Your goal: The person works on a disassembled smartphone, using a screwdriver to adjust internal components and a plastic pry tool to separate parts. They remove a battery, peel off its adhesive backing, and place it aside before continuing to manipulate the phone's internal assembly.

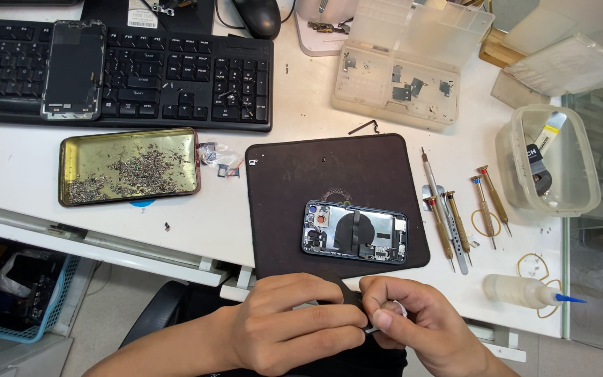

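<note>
An opened phone body lies on a black work mat, its inner parts showing. Below the mat's near edge, my left hand and my right hand meet over a small black part pinched between the fingers of both. A bit of white shows at my right fingertips. What the part is cannot be made out. Both hands are close together, just off the desk's front edge.
Several small screwdrivers lie right of the mat. A gold tray of tiny screws sits at left, beside a black keyboard with a phone screen on it. A clear parts box, plastic tub and squeeze bottle stand nearby.
</note>
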